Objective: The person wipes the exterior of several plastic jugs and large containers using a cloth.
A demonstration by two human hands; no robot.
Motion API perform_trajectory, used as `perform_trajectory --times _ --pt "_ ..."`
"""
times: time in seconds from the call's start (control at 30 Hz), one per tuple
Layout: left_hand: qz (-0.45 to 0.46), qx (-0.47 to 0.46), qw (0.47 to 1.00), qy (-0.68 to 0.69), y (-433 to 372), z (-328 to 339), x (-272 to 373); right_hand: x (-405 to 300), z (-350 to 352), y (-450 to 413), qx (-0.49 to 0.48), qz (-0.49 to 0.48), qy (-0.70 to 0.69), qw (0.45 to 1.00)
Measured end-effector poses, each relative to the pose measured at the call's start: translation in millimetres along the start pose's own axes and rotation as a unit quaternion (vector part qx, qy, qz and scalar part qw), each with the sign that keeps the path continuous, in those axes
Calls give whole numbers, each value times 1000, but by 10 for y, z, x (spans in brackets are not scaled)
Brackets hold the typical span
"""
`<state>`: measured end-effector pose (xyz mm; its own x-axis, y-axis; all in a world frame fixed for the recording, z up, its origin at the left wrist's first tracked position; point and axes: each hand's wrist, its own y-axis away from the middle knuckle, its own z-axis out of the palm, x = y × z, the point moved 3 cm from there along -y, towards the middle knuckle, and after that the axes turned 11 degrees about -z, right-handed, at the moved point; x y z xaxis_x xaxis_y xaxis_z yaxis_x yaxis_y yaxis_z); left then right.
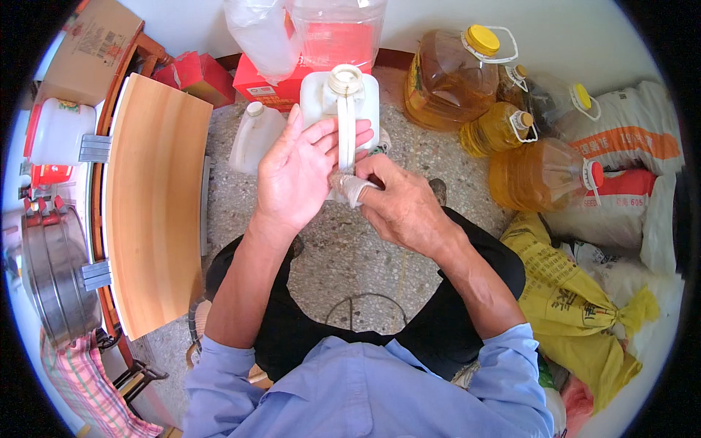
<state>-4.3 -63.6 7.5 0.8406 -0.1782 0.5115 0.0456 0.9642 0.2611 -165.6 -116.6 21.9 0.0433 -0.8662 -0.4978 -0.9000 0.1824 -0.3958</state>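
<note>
A white plastic jug (368,93) without a cap stands upright or nearly so before me, its handle towards me. My left hand (306,169) is palm up with its fingers spread behind the jug's handle, and its thumb points away. My right hand (402,202) pinches a soiled, pale cloth (353,186) at the lower end of the handle, close to the left palm. Part of the cloth is hidden by the right fingers. Left of the jug is a second white plastic jug (253,137) with a white cap.
Large plastic bottles of oil (452,82) stand at the right, by stacked woven sacks (608,213) and a tied yellow bag (569,290). A wooden door panel (156,202) is at the left. Behind the jugs are a red box (257,79) and a clear plastic container (339,38).
</note>
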Motion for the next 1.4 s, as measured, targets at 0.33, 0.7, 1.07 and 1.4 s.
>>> perform_trajectory --times 0.33,0.7,1.07,1.4 --pt "45 85 986 -134 55 -152 162 381 -80 127 80 111 -188 973" --pt "16 88 993 -83 -16 -91 -116 394 -161 29 203 272 -375 863" --pt "15 43 998 -52 -22 -131 -136 340 -46 -79 193 77 -10 978" --pt "-12 69 992 -101 55 27 -216 750 -124 -20 261 215 -118 934"
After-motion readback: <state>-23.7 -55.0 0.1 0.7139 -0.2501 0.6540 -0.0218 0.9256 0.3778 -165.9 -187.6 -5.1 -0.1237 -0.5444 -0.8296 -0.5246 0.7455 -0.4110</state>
